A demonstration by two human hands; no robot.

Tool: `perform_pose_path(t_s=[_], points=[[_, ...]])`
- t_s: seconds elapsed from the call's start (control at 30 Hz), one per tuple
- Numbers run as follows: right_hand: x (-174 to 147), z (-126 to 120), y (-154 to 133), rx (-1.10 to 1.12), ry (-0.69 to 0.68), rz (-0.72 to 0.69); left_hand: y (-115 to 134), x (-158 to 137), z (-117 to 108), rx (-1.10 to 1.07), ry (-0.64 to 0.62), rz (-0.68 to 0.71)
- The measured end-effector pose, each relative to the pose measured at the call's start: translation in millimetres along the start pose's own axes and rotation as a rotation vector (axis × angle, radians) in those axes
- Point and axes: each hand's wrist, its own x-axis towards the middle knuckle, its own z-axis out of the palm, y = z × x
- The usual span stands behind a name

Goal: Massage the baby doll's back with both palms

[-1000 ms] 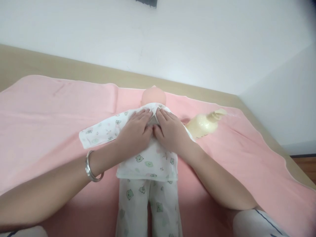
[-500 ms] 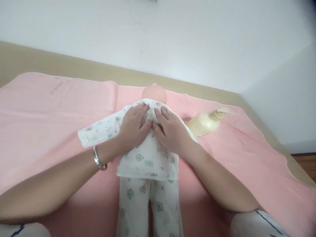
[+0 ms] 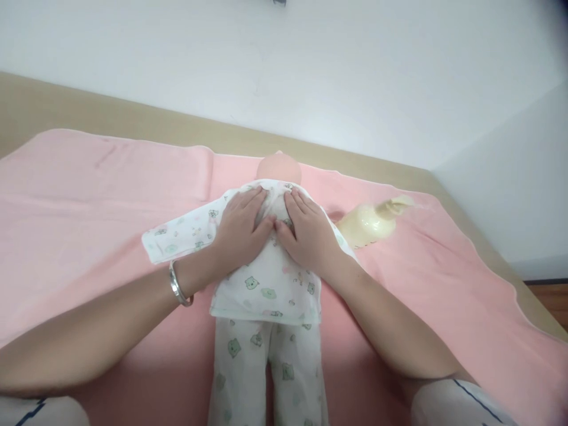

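Observation:
A baby doll (image 3: 278, 167) lies on a pink towel (image 3: 89, 201), head away from me. It wears a white printed shirt (image 3: 266, 290) and matching trousers (image 3: 248, 367). My left hand (image 3: 239, 231) lies flat on the doll's upper body, fingers spread toward the neck. My right hand (image 3: 306, 234) lies flat beside it, thumbs nearly touching. Both hands press on the shirt and hold nothing. A silver bangle (image 3: 177, 285) sits on my left wrist.
A pale yellow pump bottle (image 3: 370, 222) lies on its side on the towel, just right of the doll. The tan table edge (image 3: 133, 121) runs along a white wall behind. The table's right corner drops off to a wooden floor (image 3: 550, 296).
Both hands slid a little up the doll's upper body toward the neck, and my fingers spread slightly apart. The doll and the bottle stayed in place.

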Motion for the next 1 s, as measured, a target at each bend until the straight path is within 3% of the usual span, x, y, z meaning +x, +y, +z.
perform_pose_path(t_s=[0.3, 0.47, 0.6, 0.83, 1.0], points=[[0, 2, 2, -0.01, 0.019, -0.027, 25, -19, -7, 0.196, -0.076, 0.076], [-1, -3, -3, -0.055, -0.005, -0.017, 24, -19, -8, 0.18, -0.144, -0.026], [-11, -9, -15, -0.133, -0.004, -0.021, 19, -14, -8, 0.165, -0.152, -0.028], [-24, -9, -28, -0.15, -0.016, -0.05, 16, -13, -6, 0.157, -0.085, 0.019], [-13, -5, -19, -0.056, -0.06, 0.003, 11, -19, 1, 0.118, 0.106, 0.168]])
